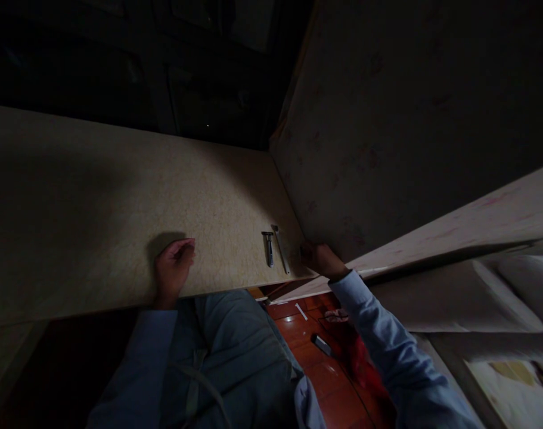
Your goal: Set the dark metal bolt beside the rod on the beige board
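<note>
A safety razor (270, 249) lies on the pale tabletop (226, 208), its head toward the back. Just right of it a toothbrush (282, 253) lies at a slight slant, bristle end farther from me. My left hand (173, 267) rests over the table's front part, left of both, fingers curled with a gap between thumb and forefinger and nothing seen in it. At the table's right edge, close to the wall, my right hand (322, 260) has its fingers bent together in deep shadow. What it holds, if anything, is hidden there.
A dark panelled cabinet (164, 77) stands along the back. The patterned wall (378, 131) borders the right side. Below lies a red tiled floor (316, 369) with a small dark box-like thing (322, 344) and a red bag (365, 366). A pale cushion (454, 298) is at right.
</note>
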